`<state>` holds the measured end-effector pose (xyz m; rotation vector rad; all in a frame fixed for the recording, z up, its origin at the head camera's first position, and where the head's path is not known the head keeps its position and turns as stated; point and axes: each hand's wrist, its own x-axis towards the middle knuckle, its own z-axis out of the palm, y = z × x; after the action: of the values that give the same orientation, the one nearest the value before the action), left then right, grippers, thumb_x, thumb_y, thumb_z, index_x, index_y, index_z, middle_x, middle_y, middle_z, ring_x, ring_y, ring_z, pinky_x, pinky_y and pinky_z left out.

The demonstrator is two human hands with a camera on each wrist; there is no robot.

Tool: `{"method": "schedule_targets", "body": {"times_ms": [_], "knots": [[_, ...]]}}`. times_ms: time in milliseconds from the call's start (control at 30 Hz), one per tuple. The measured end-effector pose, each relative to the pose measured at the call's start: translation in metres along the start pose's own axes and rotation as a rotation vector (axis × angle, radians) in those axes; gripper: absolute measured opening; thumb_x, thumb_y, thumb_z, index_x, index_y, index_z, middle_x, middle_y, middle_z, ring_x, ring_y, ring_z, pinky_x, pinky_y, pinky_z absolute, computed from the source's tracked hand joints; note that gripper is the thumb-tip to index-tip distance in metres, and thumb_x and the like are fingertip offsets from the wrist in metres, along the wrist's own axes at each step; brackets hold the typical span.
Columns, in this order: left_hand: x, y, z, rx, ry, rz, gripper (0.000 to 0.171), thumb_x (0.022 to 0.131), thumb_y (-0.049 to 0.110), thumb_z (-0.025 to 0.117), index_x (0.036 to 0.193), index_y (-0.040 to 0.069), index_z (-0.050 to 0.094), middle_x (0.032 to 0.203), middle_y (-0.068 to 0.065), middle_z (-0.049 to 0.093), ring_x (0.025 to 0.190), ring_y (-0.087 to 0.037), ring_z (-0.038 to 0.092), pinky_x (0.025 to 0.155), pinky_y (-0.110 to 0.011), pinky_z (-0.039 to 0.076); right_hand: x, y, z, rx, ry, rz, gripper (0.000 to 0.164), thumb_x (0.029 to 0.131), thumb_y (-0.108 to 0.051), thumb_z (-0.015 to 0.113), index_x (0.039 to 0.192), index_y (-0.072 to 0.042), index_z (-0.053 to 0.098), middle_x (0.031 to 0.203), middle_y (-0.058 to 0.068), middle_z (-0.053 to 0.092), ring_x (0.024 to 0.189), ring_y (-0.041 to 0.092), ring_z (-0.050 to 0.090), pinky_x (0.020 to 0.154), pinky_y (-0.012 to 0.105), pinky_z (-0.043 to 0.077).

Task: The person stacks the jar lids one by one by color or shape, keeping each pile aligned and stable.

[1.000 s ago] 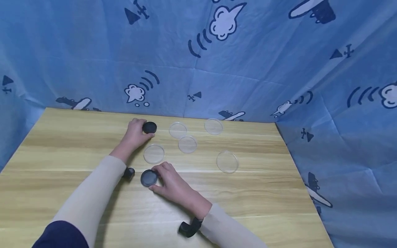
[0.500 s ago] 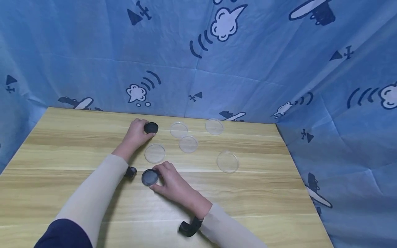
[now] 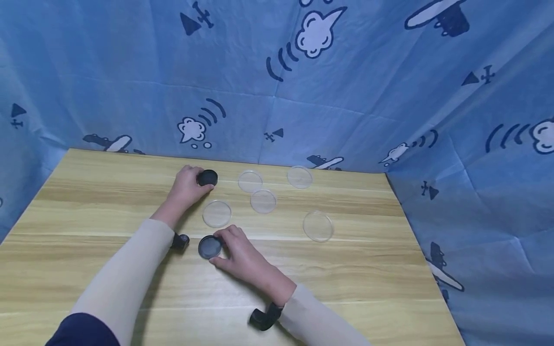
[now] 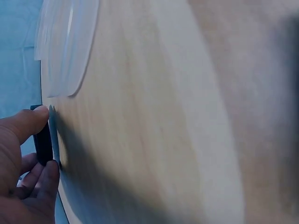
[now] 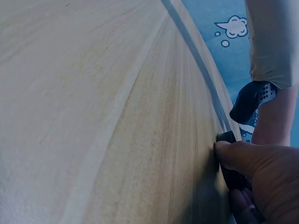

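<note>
At the back left of the table, my left hand pinches a black round lid by its edge, thumb on the near side and fingers on the far side. The left wrist view has the same lid low over the wood, its shadow beside it. Nearer to me, my right hand holds a dark grey, shallow round lid, its raised rim upward, between thumb and fingers. Seen from the right wrist, this lid is edge-on, right at the tabletop. A clear round dish lies between both hands.
More clear shallow dishes are spread to the right: one dish close to another dish, a dish by the back edge and a dish farther right. A blue printed cloth hangs behind the wooden table.
My left hand and the black lid have shifted very slightly left since half a second ago. The right hand keeps its hold on the grey lid, almost still; the clear dishes stay put.
</note>
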<state>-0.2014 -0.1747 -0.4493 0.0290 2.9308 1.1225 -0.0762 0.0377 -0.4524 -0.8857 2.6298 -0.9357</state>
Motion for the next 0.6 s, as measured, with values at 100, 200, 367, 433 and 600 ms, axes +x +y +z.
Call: {"method": "schedule_targets", "body": {"times_ms": [100, 200, 367, 433, 600], "knots": [[-0.002, 0.000, -0.001, 0.000, 0.008, 0.011, 0.061, 0.095, 0.018, 0.075, 0.141, -0.014, 0.053, 0.135, -0.037, 0.053, 0.126, -0.050, 0.054, 0.111, -0.059, 0.046, 0.000, 0.001, 0.000, 0.009, 0.004, -0.001, 0.048, 0.089, -0.020, 0.083, 0.131, -0.006, 0.063, 0.120, 0.007, 0.061, 0.106, 0.014, 0.050, 0.094, 0.023, 0.047], [-0.004, 0.001, -0.003, 0.005, 0.009, 0.021, 0.061, 0.095, 0.019, 0.074, 0.142, -0.014, 0.053, 0.135, -0.037, 0.052, 0.125, -0.050, 0.054, 0.111, -0.060, 0.046, 0.000, 0.001, 0.000, 0.014, 0.005, 0.003, 0.048, 0.089, -0.020, 0.083, 0.131, -0.006, 0.063, 0.120, 0.006, 0.060, 0.105, 0.014, 0.049, 0.093, 0.022, 0.047], [-0.011, 0.006, -0.008, 0.000, 0.023, 0.055, 0.061, 0.093, 0.019, 0.075, 0.141, -0.013, 0.054, 0.132, -0.036, 0.054, 0.123, -0.049, 0.055, 0.110, -0.060, 0.046, 0.000, 0.002, -0.001, 0.012, 0.003, 0.006, 0.048, 0.090, -0.021, 0.083, 0.131, -0.006, 0.063, 0.120, 0.007, 0.060, 0.106, 0.014, 0.050, 0.094, 0.023, 0.047], [-0.015, 0.007, -0.010, -0.006, 0.033, 0.067, 0.061, 0.092, 0.018, 0.076, 0.140, -0.013, 0.055, 0.129, -0.035, 0.055, 0.119, -0.048, 0.055, 0.108, -0.059, 0.047, 0.000, 0.002, -0.001, 0.013, 0.000, 0.005, 0.048, 0.090, -0.021, 0.083, 0.132, -0.006, 0.063, 0.121, 0.007, 0.060, 0.106, 0.015, 0.050, 0.095, 0.024, 0.047], [-0.027, 0.008, -0.017, -0.032, 0.051, 0.079, 0.060, 0.092, 0.017, 0.078, 0.139, -0.013, 0.056, 0.122, -0.032, 0.056, 0.109, -0.042, 0.056, 0.101, -0.057, 0.049, -0.001, 0.001, 0.000, 0.013, -0.005, 0.002, 0.048, 0.090, -0.021, 0.082, 0.131, -0.006, 0.063, 0.121, 0.007, 0.060, 0.106, 0.015, 0.050, 0.095, 0.023, 0.047]]}}
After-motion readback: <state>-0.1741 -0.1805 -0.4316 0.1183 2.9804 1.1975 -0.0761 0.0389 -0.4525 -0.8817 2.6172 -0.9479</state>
